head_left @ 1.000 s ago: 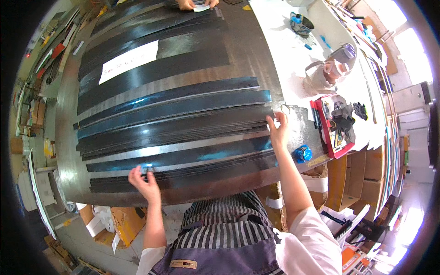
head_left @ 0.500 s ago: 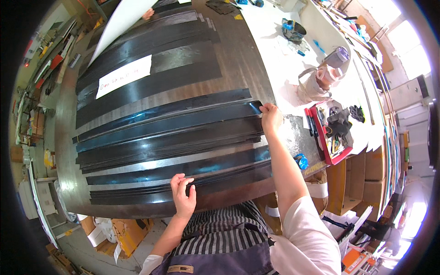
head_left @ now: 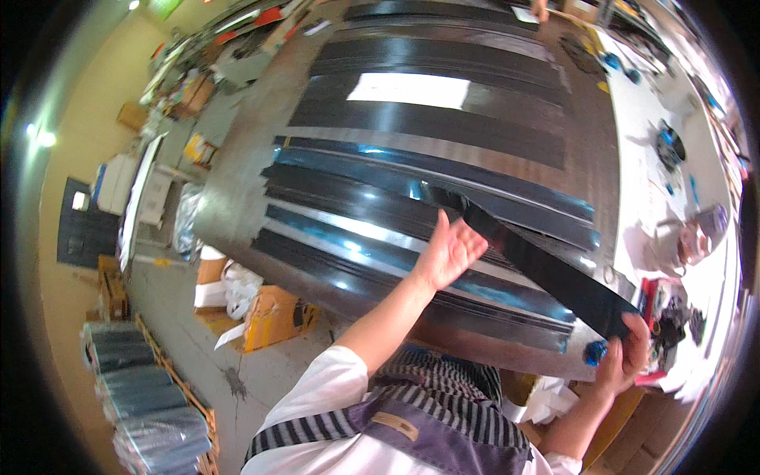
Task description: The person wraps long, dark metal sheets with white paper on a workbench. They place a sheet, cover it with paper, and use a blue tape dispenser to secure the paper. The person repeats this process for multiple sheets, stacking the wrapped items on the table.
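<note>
A long black strip [head_left: 546,269] slants across the worktable, lifted off the strips beneath it. Its near right end is pinched in my right hand [head_left: 624,355], past the table's right edge. My left hand [head_left: 450,252] is open beside the strip's other half, palm turned up and fingers apart. Whether those fingertips touch the strip's edge, I cannot tell. Under and around the left hand lie stacks of similar dark, glossy strips [head_left: 340,194], running across the table. More stacked strips [head_left: 356,277] lie nearest my body.
Wider black sheets [head_left: 491,131] with a white paper [head_left: 408,90] on top lie farther back. On the right are a red tray [head_left: 651,297] of tools, a tape roll [head_left: 671,146] and a bottle [head_left: 708,226]. Another person's hand [head_left: 540,9] shows at the far edge. A cardboard box [head_left: 277,317] stands below left.
My right hand has drawn the strip off its stack, swinging its right end toward me. My left hand has risen from the near stack to the strip. The view has shifted left.
</note>
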`<state>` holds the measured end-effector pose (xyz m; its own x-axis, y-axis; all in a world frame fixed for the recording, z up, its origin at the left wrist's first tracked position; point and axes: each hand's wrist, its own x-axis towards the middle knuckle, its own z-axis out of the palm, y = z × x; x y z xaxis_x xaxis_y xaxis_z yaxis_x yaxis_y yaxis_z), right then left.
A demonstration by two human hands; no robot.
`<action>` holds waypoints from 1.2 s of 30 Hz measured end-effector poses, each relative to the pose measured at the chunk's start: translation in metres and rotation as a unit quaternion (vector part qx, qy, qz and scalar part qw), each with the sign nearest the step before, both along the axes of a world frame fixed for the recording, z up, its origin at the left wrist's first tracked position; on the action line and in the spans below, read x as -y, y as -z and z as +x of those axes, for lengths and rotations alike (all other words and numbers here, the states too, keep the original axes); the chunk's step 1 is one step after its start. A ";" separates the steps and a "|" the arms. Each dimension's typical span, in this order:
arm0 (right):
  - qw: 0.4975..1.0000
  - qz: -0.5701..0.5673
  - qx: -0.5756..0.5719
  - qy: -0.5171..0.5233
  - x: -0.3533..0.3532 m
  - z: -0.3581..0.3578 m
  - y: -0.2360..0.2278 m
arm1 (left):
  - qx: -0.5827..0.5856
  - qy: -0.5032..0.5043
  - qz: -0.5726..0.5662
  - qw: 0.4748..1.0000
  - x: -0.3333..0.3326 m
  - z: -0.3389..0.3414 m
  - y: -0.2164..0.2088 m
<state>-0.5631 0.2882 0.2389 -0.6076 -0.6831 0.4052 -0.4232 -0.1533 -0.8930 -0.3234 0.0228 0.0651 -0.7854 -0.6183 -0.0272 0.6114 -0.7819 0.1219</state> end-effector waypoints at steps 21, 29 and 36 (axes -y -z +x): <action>0.994 0.054 0.070 -0.071 -0.054 0.063 -0.030 | 0.425 0.165 -0.014 0.890 -0.098 0.183 0.020; 0.964 -0.079 0.213 -0.139 -0.078 0.073 -0.040 | 0.040 0.022 0.066 0.997 -0.059 0.135 -0.018; 0.963 -0.016 0.253 0.093 -0.106 0.061 -0.008 | 0.108 -0.256 0.102 0.955 0.051 0.161 -0.043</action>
<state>-0.5025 0.3946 0.2466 -0.8438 -0.5348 0.0448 0.0410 -0.1475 -0.9882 -0.1622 -0.0287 0.1077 -0.3445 -0.8840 -0.3160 0.8975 -0.4088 0.1653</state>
